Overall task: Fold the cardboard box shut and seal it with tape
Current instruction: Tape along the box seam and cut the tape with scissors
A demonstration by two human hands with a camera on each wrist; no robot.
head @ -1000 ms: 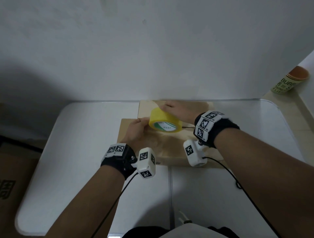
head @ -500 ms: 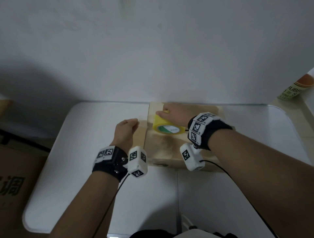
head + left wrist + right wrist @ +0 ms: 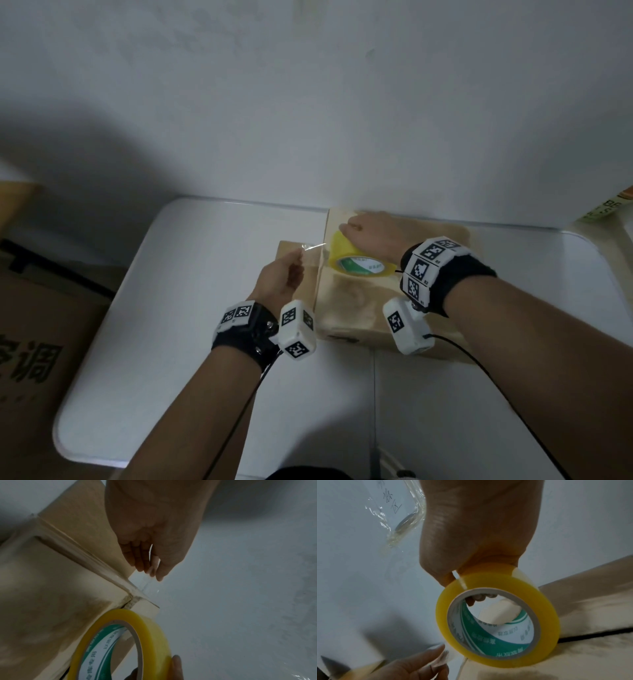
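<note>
- Head view: cardboard box (image 3: 356, 301) sits on white table (image 3: 171, 308), far edge near the wall. R hand (image 3: 373, 233) reaches over box top, palm down, clasping yellow tape roll (image 3: 356, 263); roll rests on box top, near box's left edge.
- Head view: L hand (image 3: 281, 284) just left of box, above a lower flap, thumb and fingers pinching the pulled-out clear tape strip (image 3: 313, 251), which spans from L hand to roll.
- Head view: both wrists carry black bands w/ white marker blocks. A second carton w/ printed characters (image 3: 41, 342) stands well left of box, beside table.
- L wrist view: L hand (image 3: 152, 536) w/ fingers pointing down, thumb and fingers closed on the clear strip (image 3: 150, 574), just off box corner (image 3: 132, 599). Only here: box corner seam and old tape layers show plainly. Tape roll (image 3: 137, 635) in foreground w/ an R fingertip at its rim.
- R wrist view: R hand (image 3: 476, 527) wraps roll (image 3: 542, 601) from above, a fingertip showing inside the core. Only here: dark gap between box flaps (image 3: 594, 635) at roll's right, flaps not sealed. L fingers (image 3: 412, 665) below, holding strip end; grip detail blurred.
</note>
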